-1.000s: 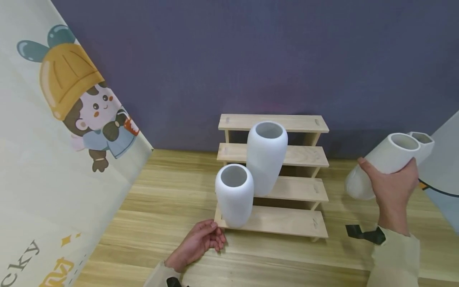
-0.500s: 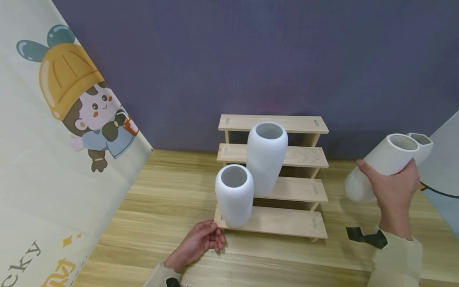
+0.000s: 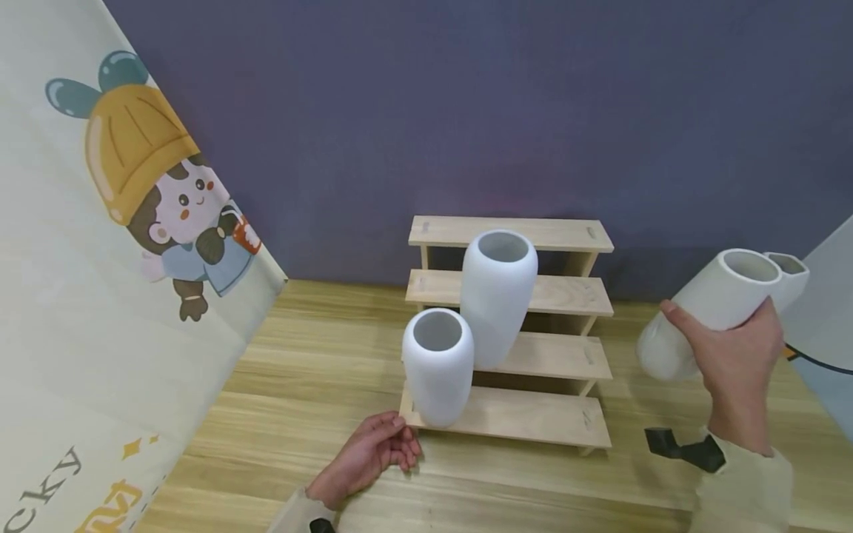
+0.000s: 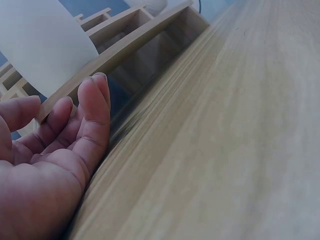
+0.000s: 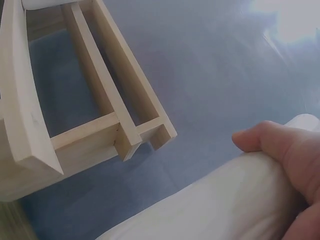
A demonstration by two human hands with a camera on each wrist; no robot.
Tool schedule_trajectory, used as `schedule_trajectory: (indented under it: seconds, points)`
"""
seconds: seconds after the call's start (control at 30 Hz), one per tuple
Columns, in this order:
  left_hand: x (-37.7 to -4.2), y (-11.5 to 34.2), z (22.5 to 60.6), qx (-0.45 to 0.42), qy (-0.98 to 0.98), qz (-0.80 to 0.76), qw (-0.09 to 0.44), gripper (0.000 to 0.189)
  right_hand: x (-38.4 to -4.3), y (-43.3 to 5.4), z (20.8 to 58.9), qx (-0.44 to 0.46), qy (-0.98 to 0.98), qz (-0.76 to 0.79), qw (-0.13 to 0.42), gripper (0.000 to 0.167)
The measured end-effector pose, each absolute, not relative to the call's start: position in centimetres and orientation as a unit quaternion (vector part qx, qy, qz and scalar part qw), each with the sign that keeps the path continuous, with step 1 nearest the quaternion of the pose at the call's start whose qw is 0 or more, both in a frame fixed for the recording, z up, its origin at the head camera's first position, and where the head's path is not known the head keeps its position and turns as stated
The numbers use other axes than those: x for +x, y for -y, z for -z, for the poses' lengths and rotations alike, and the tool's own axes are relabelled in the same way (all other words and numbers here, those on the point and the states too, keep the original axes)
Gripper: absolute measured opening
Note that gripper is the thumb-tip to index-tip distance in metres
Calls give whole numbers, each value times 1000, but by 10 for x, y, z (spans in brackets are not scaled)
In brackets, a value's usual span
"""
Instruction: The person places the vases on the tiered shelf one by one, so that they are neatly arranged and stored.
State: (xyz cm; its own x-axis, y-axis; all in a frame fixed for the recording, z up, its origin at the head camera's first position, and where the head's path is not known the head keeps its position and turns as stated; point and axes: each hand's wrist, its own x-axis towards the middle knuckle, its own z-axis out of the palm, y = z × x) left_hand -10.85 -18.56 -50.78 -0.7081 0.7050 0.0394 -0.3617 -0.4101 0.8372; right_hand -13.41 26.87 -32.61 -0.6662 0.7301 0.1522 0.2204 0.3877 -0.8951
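Left hand [image 3: 366, 453] pinches the shelf [image 3: 533, 414] corner; right hand [image 3: 743, 355] grips a vase [image 3: 713, 291] — far fingers hidden — beyond them, a second vase [image 3: 793, 287] mostly blocked.

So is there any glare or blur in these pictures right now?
Yes: in the right wrist view, white glare washes out the top right corner; in the left wrist view, the grain on the table looks soft toward the lower right; in the head view, the shelf is fairly crisp under even light.
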Motion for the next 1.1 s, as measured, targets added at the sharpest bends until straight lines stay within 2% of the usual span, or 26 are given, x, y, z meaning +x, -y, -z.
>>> schedule_trajectory:
  seconds: [0.33, 0.67, 1.1]
  points:
    - [-107, 186, 507, 195, -431, -818, 327, 33, -132, -268, 314, -297, 801, -446, 267, 79]
    - [-107, 187, 505, 184, -436, -816, 331, 32, -132, -264, 302, -262, 795, -456, 302, 77]
    - [-107, 186, 504, 181, -440, -815, 330, 32, -132, -266, 286, -265, 784, -486, 279, 78]
